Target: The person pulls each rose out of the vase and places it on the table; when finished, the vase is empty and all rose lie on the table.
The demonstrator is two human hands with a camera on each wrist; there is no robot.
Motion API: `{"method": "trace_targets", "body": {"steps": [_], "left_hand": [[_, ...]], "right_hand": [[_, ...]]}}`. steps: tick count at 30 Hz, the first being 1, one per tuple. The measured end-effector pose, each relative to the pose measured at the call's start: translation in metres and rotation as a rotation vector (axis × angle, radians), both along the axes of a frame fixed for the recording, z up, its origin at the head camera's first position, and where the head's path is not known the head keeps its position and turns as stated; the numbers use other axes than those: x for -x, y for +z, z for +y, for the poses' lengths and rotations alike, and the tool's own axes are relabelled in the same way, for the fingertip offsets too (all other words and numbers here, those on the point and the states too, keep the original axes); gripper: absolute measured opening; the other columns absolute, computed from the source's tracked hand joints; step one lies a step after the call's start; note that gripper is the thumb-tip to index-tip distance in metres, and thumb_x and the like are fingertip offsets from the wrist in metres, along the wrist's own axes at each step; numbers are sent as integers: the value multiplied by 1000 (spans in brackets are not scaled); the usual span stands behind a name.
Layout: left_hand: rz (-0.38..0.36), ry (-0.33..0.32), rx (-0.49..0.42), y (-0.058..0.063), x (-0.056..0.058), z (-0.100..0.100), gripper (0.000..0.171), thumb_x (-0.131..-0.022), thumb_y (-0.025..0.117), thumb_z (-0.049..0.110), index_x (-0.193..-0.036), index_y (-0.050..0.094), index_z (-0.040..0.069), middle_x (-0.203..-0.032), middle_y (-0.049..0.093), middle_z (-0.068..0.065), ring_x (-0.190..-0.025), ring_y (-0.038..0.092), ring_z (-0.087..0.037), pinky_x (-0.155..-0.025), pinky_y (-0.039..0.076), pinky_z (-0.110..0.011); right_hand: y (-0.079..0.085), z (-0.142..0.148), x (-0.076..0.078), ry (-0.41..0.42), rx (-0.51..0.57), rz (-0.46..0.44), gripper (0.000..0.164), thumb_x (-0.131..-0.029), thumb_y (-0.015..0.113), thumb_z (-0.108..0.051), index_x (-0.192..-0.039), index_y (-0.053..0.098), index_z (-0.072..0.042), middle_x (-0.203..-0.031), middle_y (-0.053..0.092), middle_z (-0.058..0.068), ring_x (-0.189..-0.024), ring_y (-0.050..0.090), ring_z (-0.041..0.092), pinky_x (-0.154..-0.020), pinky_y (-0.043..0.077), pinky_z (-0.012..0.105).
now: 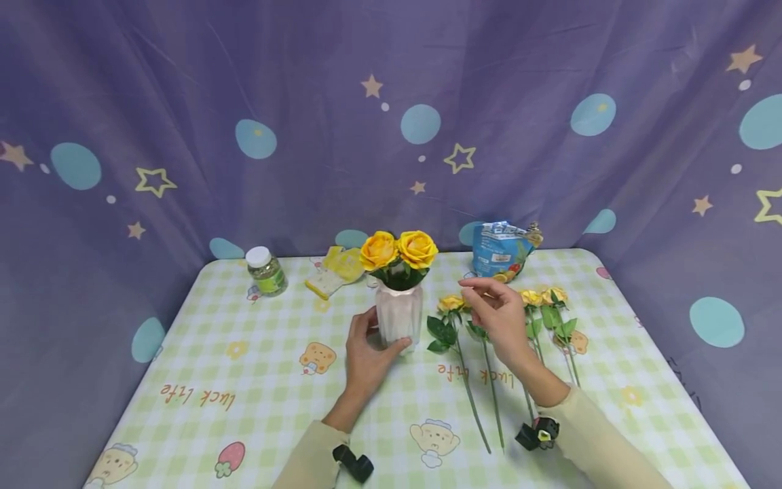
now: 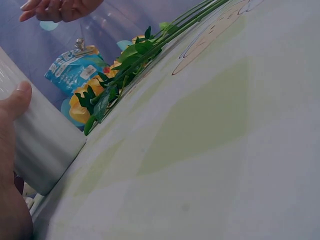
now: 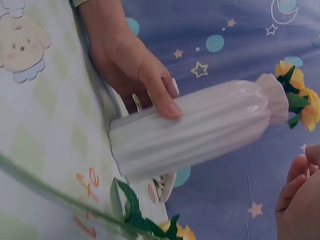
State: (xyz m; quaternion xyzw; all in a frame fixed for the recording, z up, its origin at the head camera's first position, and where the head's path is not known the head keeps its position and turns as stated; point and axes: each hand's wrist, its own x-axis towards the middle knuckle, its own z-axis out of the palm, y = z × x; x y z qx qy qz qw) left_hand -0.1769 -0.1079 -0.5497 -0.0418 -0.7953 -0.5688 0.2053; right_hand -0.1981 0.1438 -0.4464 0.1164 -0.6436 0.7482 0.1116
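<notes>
A pale, ribbed vase (image 1: 400, 318) stands upright on the table with two yellow artificial roses (image 1: 418, 249) in its mouth. My left hand (image 1: 366, 356) grips its lower part, fingers behind and thumb (image 3: 167, 106) on the near side. To the right, my right hand (image 1: 501, 319) hovers over the heads of several yellow roses (image 1: 451, 303) lying side by side, their green stems (image 1: 473, 404) pointing toward me. Its fingers are loosely bent with nothing between them. This hand hides part of the flowers from the head view.
A white-lidded jar (image 1: 267, 273) is at the back left. Beside it lies a yellow and white cloth-like item (image 1: 339, 270). At the back right stands a blue pouch (image 1: 497, 250) with a metal clip on top. Beyond the checked tablecloth (image 1: 256, 435) hangs a purple curtain (image 1: 305, 102).
</notes>
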Motion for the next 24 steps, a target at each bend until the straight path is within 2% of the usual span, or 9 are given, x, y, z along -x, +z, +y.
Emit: {"method": "trace_targets", "body": {"steps": [7, 12, 16, 19, 24], "left_hand": [[32, -39, 56, -3, 3, -1, 74, -88, 97, 25, -150, 65, 1, -134, 63, -17, -109, 67, -32, -98, 59, -47], [61, -83, 95, -5, 3, -2, 80, -99, 83, 51, -154, 60, -2, -144, 60, -21, -116, 66, -36, -101, 58, -49], [68, -87, 124, -5, 3, -3, 89, -102, 71, 66, -157, 56, -3, -148, 60, -22, -119, 66, -38, -103, 58, -53], [65, -89, 132, -4, 2, -4, 89, -103, 69, 66, -159, 53, -2, -150, 60, -23, -121, 67, -38, -103, 57, -56], [14, -114, 101, -3, 0, -3, 83, -106, 74, 47, -165, 44, -2, -155, 59, -24, -127, 65, -41, -108, 54, -61]], "right_hand": [[6, -18, 5, 1, -20, 52, 19, -104, 74, 1, -119, 77, 11, -85, 70, 6, -51, 48, 21, -46, 45, 26], [10, -29, 8, 11, -2, 64, 18, -104, 73, 3, -119, 77, 11, -84, 69, 7, -50, 47, 18, -45, 42, 28], [14, -37, 12, 32, -6, 73, 19, -105, 73, 1, -121, 77, 10, -84, 68, 8, -50, 45, 16, -45, 40, 27], [18, -40, 16, 25, -13, 57, 21, -105, 74, -3, -124, 78, 7, -86, 68, 5, -51, 46, 15, -46, 41, 25], [20, -43, 20, 15, 15, -4, 22, -105, 73, -1, -126, 76, 8, -89, 68, 0, -54, 48, 15, -48, 44, 23]]}}
